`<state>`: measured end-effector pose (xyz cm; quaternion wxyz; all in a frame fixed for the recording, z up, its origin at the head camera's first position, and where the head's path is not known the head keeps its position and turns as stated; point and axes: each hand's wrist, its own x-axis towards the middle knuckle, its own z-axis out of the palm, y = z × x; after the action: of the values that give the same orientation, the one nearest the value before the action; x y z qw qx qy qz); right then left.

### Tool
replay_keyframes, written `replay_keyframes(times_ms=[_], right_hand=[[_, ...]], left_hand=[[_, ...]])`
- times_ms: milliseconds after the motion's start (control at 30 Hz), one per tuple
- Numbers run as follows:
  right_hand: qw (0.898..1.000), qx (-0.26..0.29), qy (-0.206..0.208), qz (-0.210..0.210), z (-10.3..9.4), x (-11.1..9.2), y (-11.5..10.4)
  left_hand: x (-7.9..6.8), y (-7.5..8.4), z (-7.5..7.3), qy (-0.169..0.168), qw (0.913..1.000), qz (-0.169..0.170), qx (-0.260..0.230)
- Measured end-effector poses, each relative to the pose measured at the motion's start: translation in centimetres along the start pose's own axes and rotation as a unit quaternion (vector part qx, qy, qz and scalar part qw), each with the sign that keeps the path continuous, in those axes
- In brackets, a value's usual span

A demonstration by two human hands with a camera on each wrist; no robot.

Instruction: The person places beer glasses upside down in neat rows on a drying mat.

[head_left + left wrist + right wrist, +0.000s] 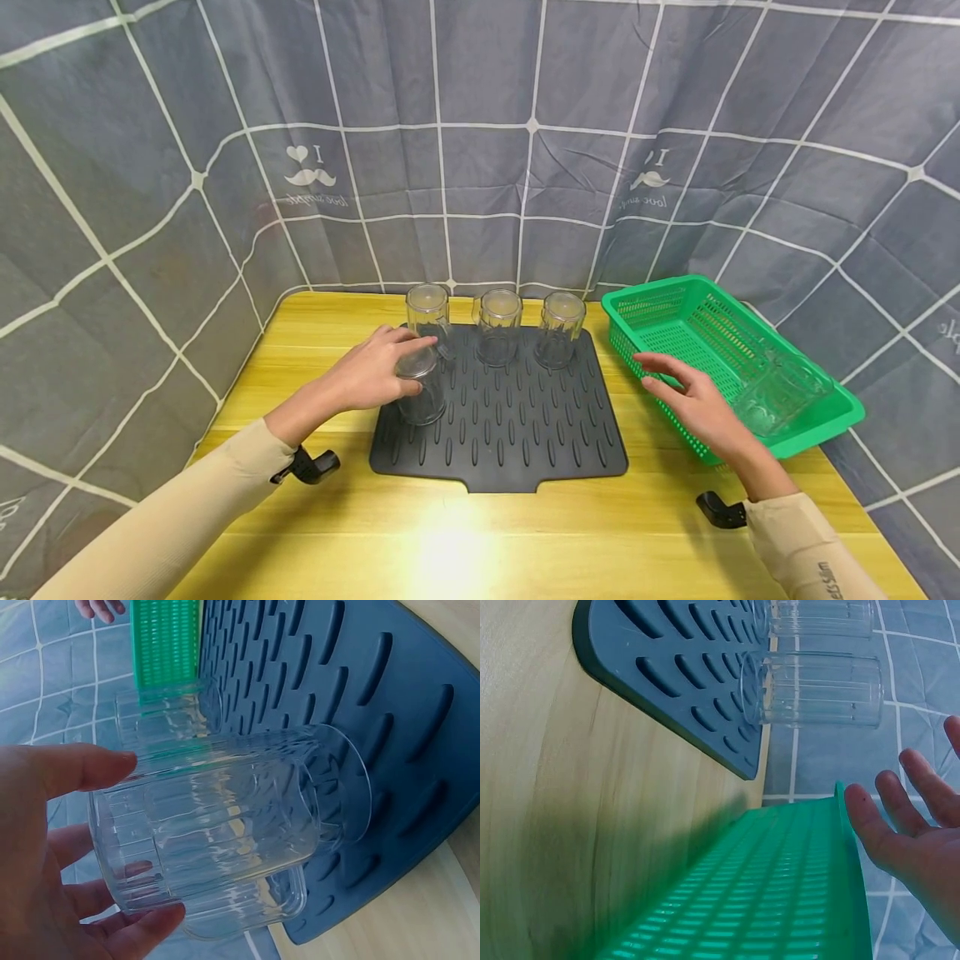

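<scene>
My left hand [375, 369] grips an upside-down clear glass mug [423, 407] around its upper end, thumb on one side and fingers on the other. That mug is at the left of a black ribbed drying mat [510, 442], its open rim down at the mat. Three more upturned glasses line the mat's back edge: a left one [427, 302], a middle one [498, 325] with a handle, and a right one [561, 329]. Over the near left rim of a green basket [651, 287], my right hand [697, 408] hovers with fingers extended and nothing held.
Inside the basket, toward its near right end, lies clear glassware [783, 396]. A yellow wooden table [322, 517] carries everything. Grey checked curtain [480, 167] hangs behind and along both sides, close to the table's edges.
</scene>
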<state>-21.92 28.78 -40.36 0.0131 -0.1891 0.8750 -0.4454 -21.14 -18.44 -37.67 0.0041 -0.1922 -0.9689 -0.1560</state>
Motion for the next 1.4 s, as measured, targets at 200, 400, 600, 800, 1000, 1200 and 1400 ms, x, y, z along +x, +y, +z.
replay_keyframes(times_ms=[200,400,600,800,1000,1200,1400], right_hand=[[1.000,-0.002,0.002,-0.005,-0.2,-0.1,-0.1],[1.000,-0.002,0.003,-0.011,-0.3,-0.1,0.0],[1.000,0.002,0.009,-0.017,-0.5,-0.1,-0.1],[1.000,-0.004,0.013,-0.021,-0.7,-0.1,-0.3],[1.000,-0.014,0.014,-0.014,-1.0,-0.1,-0.2],[0.999,-0.030,0.014,-0.003,-1.6,-0.2,0.0],[0.999,-0.032,0.016,-0.003,-2.1,-0.3,0.1]], left_hand=[[0.3,0.1,0.1,-0.015,0.9996,0.023,0.006],[0.3,0.1,0.2,-0.021,0.9993,0.030,-0.001],[0.1,0.1,0.5,-0.013,0.9994,0.033,0.000],[0.0,0.3,0.7,-0.004,0.9994,0.035,-0.002],[-0.2,0.6,1.0,0.014,0.9990,0.043,0.003],[-0.5,1.2,1.2,0.036,0.9982,0.047,0.014],[-0.9,2.1,1.5,0.079,0.9940,0.075,0.014]])
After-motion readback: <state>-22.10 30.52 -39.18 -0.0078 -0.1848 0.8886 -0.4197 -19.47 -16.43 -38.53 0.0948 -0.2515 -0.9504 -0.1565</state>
